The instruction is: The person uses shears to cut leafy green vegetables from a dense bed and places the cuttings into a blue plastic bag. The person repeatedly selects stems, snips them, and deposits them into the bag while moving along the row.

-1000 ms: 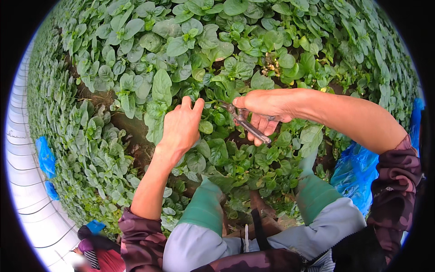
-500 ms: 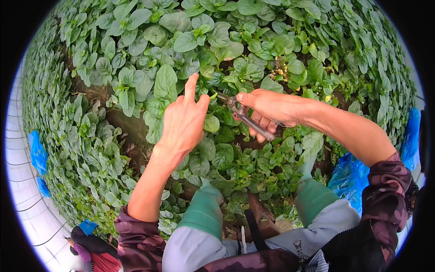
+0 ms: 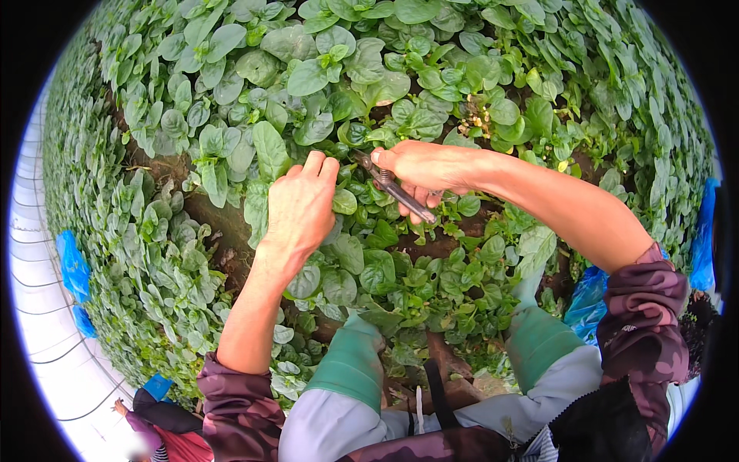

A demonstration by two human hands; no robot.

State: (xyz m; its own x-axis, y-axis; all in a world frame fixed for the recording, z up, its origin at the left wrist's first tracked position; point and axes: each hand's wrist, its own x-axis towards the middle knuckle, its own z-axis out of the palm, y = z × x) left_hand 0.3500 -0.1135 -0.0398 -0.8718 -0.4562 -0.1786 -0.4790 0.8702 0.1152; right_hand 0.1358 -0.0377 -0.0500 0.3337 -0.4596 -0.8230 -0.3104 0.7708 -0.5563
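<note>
**In the middle of the leafy bed: shears meet a soft stem**

In the middle of the bed (image 3: 192, 223), your left hand (image 3: 299, 206) pinches a leafy plant (image 3: 345, 202) by its top. Your right hand (image 3: 423, 168) is clenched round the shears (image 3: 394, 189), blades at the plant. The leaves look light, soft and easily bruised; hold the stem low, gently.

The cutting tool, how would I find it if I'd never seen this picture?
Start at the wide bed of green leafy plants and find the two bare arms reaching over it. Follow the right hand to its fist: the shears stick out there, thin, dark and metal, the only grey thing among the soft green leaves.
</note>
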